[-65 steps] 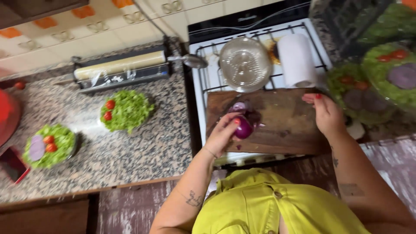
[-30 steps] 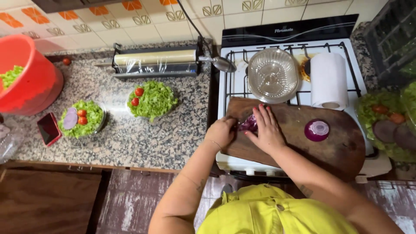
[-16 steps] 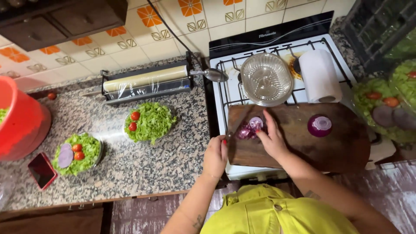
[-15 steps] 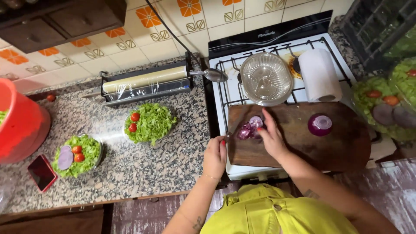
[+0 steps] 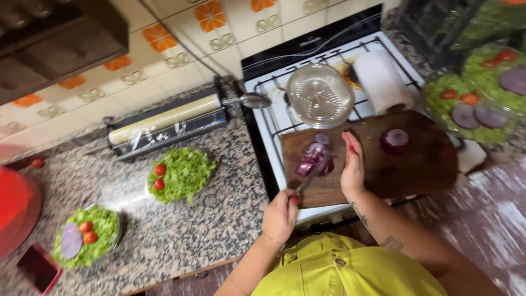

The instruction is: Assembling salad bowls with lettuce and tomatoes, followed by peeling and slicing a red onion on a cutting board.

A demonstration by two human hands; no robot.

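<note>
My left hand (image 5: 279,216) grips the handle of a knife (image 5: 309,178) whose blade lies against a pile of purple onion slices (image 5: 315,158) on a dark wooden cutting board (image 5: 422,164). The board lies across a white stove (image 5: 274,118). Just right of the slices, my right hand (image 5: 352,164) rests on the board with fingers straight, holding nothing. An onion half (image 5: 394,140) sits cut face up farther right on the board.
Behind the board stand a glass bowl (image 5: 320,96), a paper towel roll (image 5: 382,82) and a spoon (image 5: 249,100). The granite counter holds two salad plates (image 5: 183,174) (image 5: 85,238), a cling film dispenser (image 5: 167,123), a red bowl (image 5: 16,208) and a phone (image 5: 38,268). More salad plates (image 5: 471,109) sit right.
My left hand dropped from the onion to the board's near edge and now holds the knife. The right hand stays beside the slices. The camera tilted, shifting everything slightly.
</note>
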